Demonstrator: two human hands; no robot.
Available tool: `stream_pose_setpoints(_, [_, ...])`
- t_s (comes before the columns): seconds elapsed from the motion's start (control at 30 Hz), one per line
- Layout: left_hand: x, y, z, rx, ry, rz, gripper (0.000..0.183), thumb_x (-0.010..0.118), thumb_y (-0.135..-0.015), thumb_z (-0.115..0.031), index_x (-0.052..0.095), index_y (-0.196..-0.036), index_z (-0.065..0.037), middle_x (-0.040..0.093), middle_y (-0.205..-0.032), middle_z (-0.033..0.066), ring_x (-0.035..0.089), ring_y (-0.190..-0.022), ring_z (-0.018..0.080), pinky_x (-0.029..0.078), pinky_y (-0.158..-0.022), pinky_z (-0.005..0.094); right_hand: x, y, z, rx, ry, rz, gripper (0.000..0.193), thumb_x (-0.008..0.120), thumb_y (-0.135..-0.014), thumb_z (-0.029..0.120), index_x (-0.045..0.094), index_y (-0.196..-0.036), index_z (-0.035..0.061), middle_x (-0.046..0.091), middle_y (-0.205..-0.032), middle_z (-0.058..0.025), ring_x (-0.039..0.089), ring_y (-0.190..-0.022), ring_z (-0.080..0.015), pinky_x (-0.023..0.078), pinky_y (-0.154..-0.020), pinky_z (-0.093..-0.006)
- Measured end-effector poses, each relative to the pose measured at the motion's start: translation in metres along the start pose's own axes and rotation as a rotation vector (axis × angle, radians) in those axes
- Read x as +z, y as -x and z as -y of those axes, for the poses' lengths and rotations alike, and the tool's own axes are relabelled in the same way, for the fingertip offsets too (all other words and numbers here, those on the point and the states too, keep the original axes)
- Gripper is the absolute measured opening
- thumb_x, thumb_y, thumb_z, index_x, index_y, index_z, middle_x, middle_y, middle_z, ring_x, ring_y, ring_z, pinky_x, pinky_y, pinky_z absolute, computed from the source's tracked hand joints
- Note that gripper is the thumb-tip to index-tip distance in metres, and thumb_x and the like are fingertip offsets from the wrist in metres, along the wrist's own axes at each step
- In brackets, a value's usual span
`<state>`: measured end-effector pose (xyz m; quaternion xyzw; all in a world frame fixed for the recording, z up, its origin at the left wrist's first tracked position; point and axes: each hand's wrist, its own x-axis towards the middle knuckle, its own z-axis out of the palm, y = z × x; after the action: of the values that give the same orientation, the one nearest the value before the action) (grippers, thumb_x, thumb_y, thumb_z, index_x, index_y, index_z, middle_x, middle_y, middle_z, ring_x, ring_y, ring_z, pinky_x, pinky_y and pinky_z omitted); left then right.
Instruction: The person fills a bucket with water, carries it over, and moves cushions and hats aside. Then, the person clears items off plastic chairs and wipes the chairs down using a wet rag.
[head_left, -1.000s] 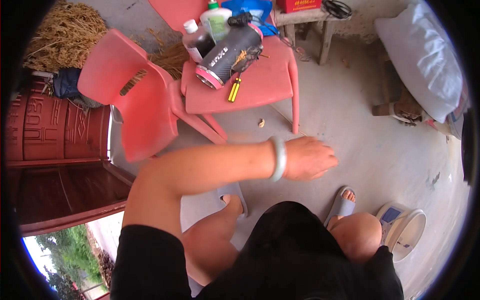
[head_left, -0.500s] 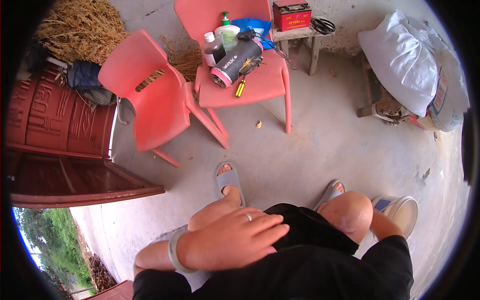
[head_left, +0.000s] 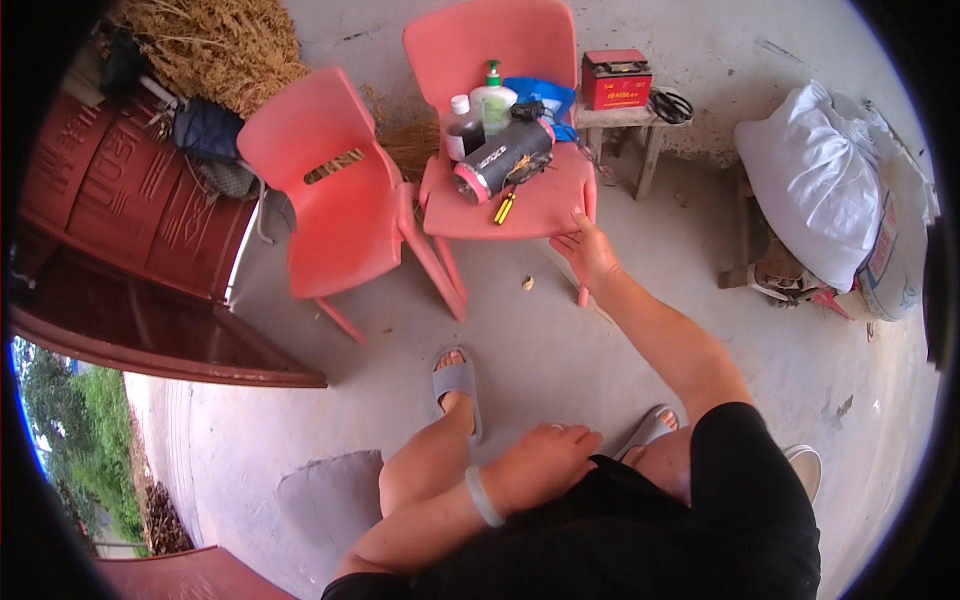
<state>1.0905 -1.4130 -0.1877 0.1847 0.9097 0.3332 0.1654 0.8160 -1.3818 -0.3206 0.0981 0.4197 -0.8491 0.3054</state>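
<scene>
My right hand (head_left: 587, 250) reaches forward and grips the front edge of a pink plastic chair (head_left: 545, 205). On its seat lie a black cylinder with a pink end (head_left: 500, 160), a yellow-handled tool (head_left: 505, 207), a dark bottle with a white cap (head_left: 462, 128), a green pump bottle (head_left: 493, 100) and a blue bag (head_left: 545, 95). My left hand (head_left: 540, 465), with a pale bangle on the wrist, rests flat on my lap with its fingers loosely spread and holds nothing.
A second pink chair (head_left: 335, 190) stands to the left, next to a red wooden door (head_left: 110, 230) and a heap of straw (head_left: 215, 45). A small stool (head_left: 630, 125) carries a red box (head_left: 616, 78). White sacks (head_left: 815, 180) lie at the right.
My right hand has come into view and reached out to the chair's front edge. My left hand has stayed on my lap. The view has shifted slightly.
</scene>
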Motion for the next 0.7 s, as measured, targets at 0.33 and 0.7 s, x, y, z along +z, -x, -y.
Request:
stream_pose_setpoints(0.33, [-0.009,-0.002,-0.013,0.186,0.030,-0.026,0.037,0.062,-0.077,-0.018,0.050,-0.110,-0.004,0.056,-0.100,0.0114,0.057,-0.090,0.0295,0.046,-0.079,0.0377,0.029,0.000,-0.006,-0.189,-0.141,-0.187,0.029,0.040,-0.092,0.023,0.045,-0.108,-0.0009,0.052,-0.105,-0.0172,0.054,-0.099,-0.0269,0.046,-0.087,-0.0432])
stream_pose_setpoints(0.7, [0.004,0.010,-0.020,0.237,0.020,-0.048,0.038,0.060,-0.078,-0.018,0.048,-0.110,-0.002,0.056,-0.100,0.0129,0.057,-0.088,0.0298,0.046,-0.077,0.0369,-0.052,0.056,0.013,-0.172,0.160,-0.330,0.030,0.036,-0.096,0.024,0.045,-0.107,-0.0033,0.056,-0.090,-0.0141,0.059,-0.076,-0.0239,0.052,-0.076,-0.0419])
